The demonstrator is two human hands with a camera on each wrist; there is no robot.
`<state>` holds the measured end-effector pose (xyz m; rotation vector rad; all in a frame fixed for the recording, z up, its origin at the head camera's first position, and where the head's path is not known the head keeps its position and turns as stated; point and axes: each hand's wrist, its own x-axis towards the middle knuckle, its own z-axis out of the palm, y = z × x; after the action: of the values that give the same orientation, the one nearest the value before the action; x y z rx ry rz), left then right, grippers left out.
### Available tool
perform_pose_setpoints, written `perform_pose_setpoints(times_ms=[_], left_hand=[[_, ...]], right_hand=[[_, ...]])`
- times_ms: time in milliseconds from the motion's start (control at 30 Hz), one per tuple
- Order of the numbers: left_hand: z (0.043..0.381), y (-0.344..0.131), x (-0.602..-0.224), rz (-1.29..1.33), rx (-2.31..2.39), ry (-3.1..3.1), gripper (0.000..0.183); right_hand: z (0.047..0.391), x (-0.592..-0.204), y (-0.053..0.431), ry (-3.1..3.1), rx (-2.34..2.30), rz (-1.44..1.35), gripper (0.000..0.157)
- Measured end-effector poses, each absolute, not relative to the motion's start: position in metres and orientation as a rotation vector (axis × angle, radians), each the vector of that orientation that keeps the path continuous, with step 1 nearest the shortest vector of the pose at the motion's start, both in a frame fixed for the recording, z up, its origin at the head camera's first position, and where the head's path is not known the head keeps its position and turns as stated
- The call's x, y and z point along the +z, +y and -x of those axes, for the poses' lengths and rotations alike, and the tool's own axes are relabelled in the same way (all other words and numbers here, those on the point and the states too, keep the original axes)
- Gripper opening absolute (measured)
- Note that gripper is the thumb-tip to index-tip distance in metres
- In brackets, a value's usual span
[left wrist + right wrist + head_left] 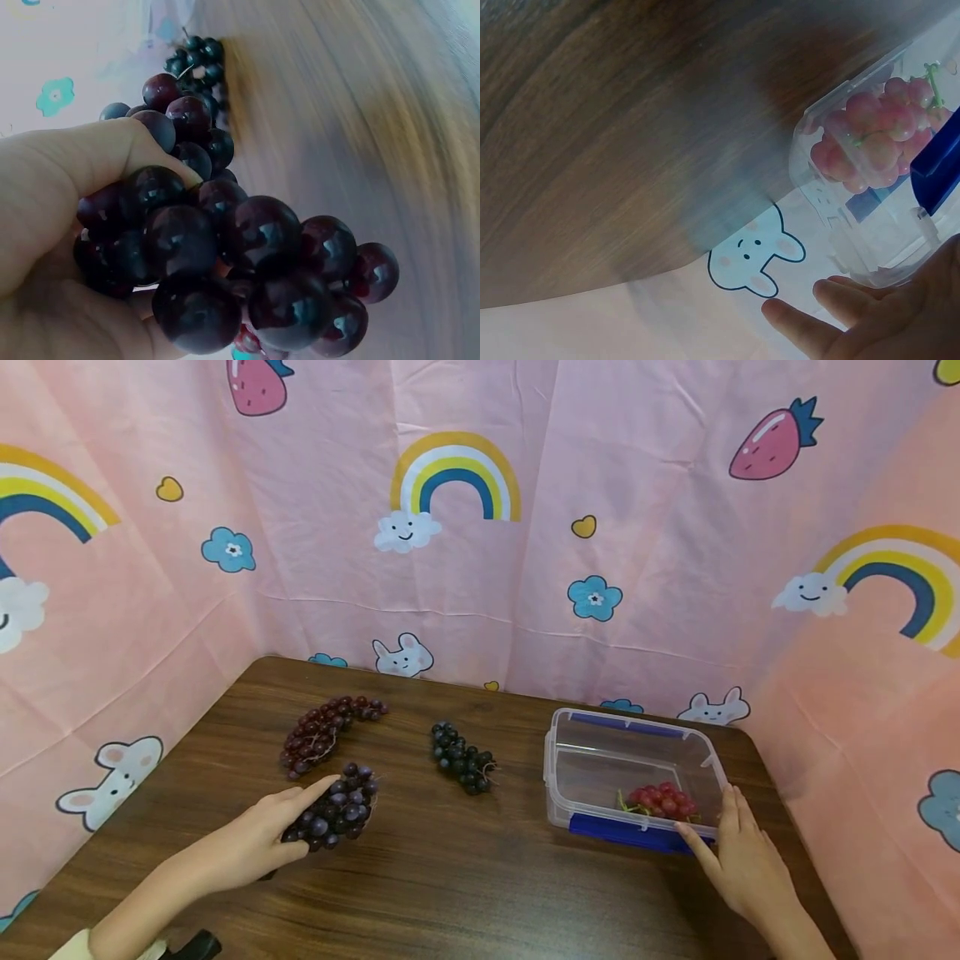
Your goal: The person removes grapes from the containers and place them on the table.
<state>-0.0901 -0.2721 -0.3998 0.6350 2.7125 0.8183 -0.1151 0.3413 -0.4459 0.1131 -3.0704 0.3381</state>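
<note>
My left hand [251, 843] grips a bunch of dark purple grapes [343, 810], thumb and fingers around its near end. The left wrist view has these grapes [259, 247] close up, held at the table's left side. At the right, my right hand [746, 860] rests against the near right corner of a clear plastic container [553, 781] with blue latches. Its thumb touches the front rim and its straight fingers lie along the right side. Inside the lidless container sits a bunch of red grapes [663, 802] with a green stem, also visible in the right wrist view.
A curved bunch of reddish-brown grapes [322, 737] lies behind my left hand. A small black grape bunch [459, 758] lies mid-table, left of the container. The brown wooden table [465, 885] is bordered by a pink patterned curtain [480, 577] behind and at both sides.
</note>
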Motion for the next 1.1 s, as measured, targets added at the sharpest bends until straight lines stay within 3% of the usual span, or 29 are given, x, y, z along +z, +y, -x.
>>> perform_pose_setpoints(times_ms=[433, 1100], left_hand=[[0.089, -0.311, -0.424, -0.577, 0.774, 2.719, 0.088], [0.102, -0.321, -0.434, -0.573, 0.617, 2.791, 0.086]], right_hand=[[0.114, -0.446, 0.341, -3.068, 0.342, -0.123, 0.103], [0.118, -0.442, 0.342, -3.105, 0.360, -0.105, 0.104]])
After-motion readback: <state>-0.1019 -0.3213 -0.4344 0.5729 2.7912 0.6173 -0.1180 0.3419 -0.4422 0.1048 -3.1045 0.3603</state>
